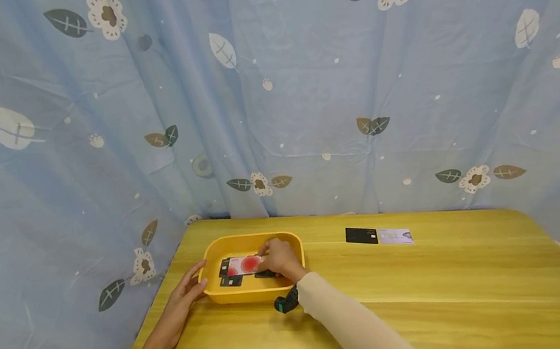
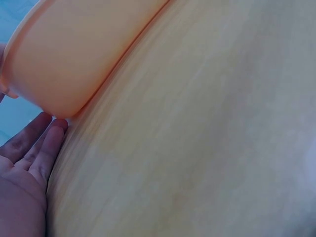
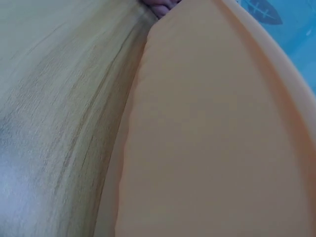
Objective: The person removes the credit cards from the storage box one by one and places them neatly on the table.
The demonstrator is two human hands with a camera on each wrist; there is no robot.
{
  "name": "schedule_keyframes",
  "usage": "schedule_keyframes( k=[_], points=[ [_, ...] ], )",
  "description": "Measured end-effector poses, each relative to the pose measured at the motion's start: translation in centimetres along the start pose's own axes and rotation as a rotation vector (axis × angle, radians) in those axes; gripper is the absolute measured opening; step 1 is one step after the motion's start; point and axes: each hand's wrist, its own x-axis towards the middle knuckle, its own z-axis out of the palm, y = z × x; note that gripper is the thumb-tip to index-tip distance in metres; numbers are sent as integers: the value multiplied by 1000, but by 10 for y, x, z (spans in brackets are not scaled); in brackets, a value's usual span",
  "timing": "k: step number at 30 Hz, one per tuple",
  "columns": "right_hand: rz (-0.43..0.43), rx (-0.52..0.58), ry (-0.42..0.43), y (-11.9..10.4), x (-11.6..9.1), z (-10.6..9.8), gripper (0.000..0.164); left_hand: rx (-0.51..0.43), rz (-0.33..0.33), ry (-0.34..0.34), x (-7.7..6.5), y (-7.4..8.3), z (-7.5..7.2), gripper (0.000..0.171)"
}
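A yellow plastic basin (image 1: 255,294) stands on the wooden table. My left hand (image 1: 183,299) holds its left end; the left wrist view shows several fingers (image 2: 52,145) against the low outer wall. Inside the basin, my right hand (image 1: 278,258) pinches the right end of a pink-and-white card (image 1: 240,266) with a red circle. Dark bank cards (image 1: 231,281) lie under and around that card, partly covered by it and by the hand. In the right wrist view the basin's outer wall (image 3: 212,123) hides the right hand's fingers.
To the right of the basin, a black bank card (image 1: 361,235) and a pale purple card (image 1: 396,236) lie side by side on the table (image 1: 443,283). A blue patterned curtain (image 1: 296,73) hangs behind and to the left of the table.
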Motion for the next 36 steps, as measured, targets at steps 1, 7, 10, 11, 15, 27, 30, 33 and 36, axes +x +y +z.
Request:
schedule_keyframes(
  k=[1,7,10,11,15,27,30,33,36],
  points=[
    [-9,-9,-3,-1,-1,0,39,2,2,1,0,0,0,64],
    [-29,-75,-4,-3,-3,-1,44,3,8,2,0,-2,0,64],
    [-18,-74,-2,-3,-4,0,39,0,9,1,0,-2,0,64],
    [-16,-73,0,-3,-4,0,38,0,9,1,0,-3,0,63],
    [-21,-52,18,-3,-4,0,34,-3,6,0,0,-4,-1,63],
    [-49,185,19,-1,-2,1,17,16,33,-1,1,-5,-1,64],
    [-56,221,3,-2,-3,-1,16,17,19,6,1,-5,-1,65],
    [-72,261,-12,-4,-4,-4,15,23,3,7,1,-6,-1,65],
    [-80,287,-8,-6,-4,-8,15,31,1,10,2,-5,-1,64]
  ],
)
